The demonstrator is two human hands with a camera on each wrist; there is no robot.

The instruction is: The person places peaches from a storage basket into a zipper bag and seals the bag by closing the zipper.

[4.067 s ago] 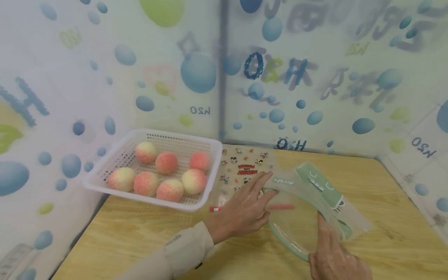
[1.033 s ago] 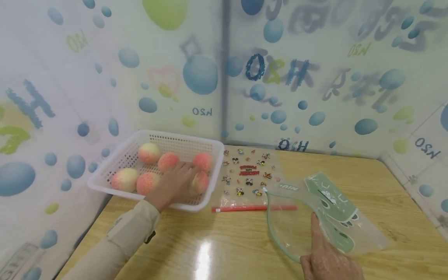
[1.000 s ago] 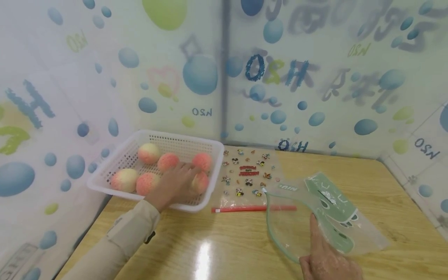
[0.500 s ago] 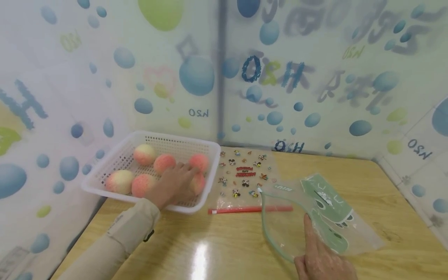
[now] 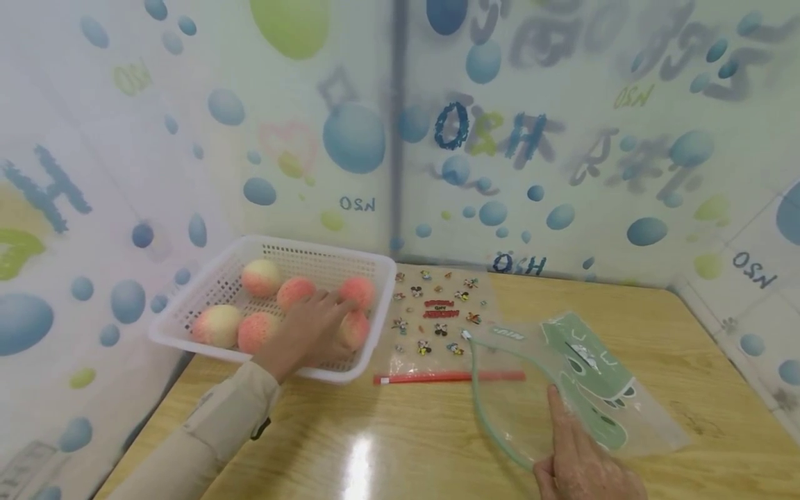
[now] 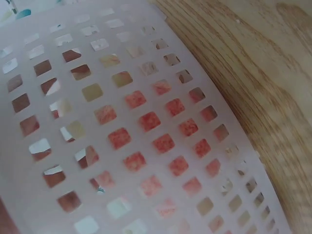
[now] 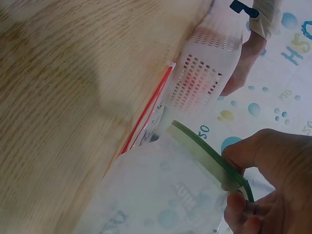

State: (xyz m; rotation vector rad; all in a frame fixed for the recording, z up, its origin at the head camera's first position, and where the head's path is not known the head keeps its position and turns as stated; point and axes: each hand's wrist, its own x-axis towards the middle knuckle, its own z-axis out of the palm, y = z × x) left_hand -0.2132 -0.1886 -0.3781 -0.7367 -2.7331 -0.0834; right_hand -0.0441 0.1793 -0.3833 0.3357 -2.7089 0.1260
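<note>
A white plastic basket holds several pink-and-yellow peaches. My left hand reaches into its front right part, fingers curled down round a peach that the hand mostly hides. A pink-and-yellow peach shows just beside the fingers. In the left wrist view, peaches show through the holes of the basket wall. My right hand grips the green rim of a clear zip bag, index finger extended along it. The right wrist view has the thumb and fingers pinching that green rim.
Behind the green-rimmed bag lies a second clear bag with cartoon prints and a red slider strip. Both bags are on a wooden table. Patterned walls with blue drops stand close behind and at the sides.
My left hand has gone from the green-rimmed bag leftward into the basket, where it has stayed for the last second. The right hand keeps its hold; the bag lies flatter and its rim sags.
</note>
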